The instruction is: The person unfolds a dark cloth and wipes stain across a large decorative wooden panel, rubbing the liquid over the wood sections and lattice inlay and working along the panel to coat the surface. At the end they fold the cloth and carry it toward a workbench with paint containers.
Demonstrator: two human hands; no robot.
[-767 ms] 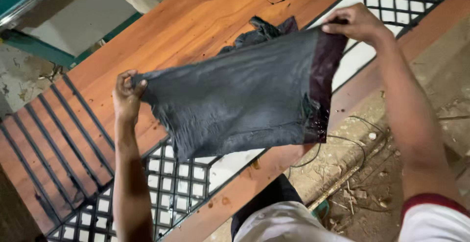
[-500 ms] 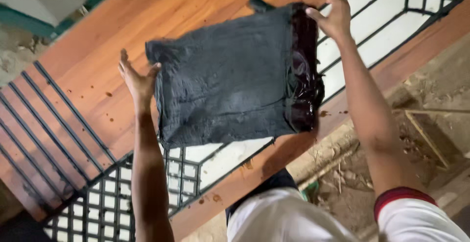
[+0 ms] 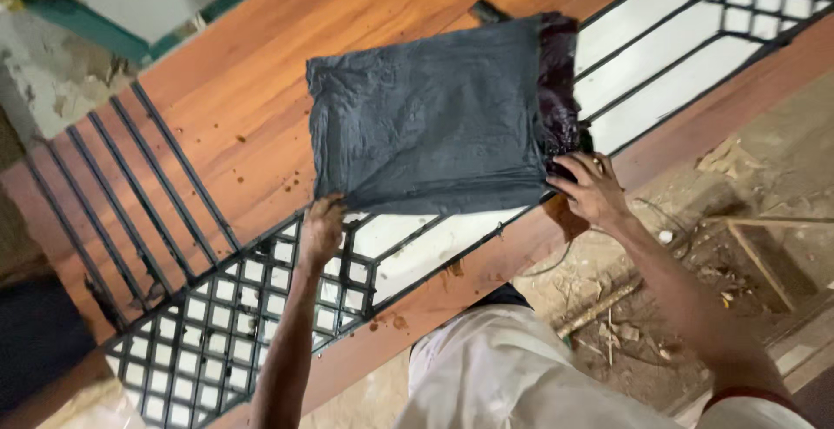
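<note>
- Left hand pinched the near left corner of the cloth; right hand gripped the near right corner. Hands well apart.
- Cloth: dark grey, wrinkled, spread flat on the door, with a dark purplish band along its right edge.
- Door: orange-brown wood, lying flat, with black metal grilles over white panels.
- Beyond the door: dirt floor with wood scraps and a thin wire.

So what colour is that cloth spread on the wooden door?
Dark grey cloth, with a darker maroon band along its right edge; the head view shows it.
</note>
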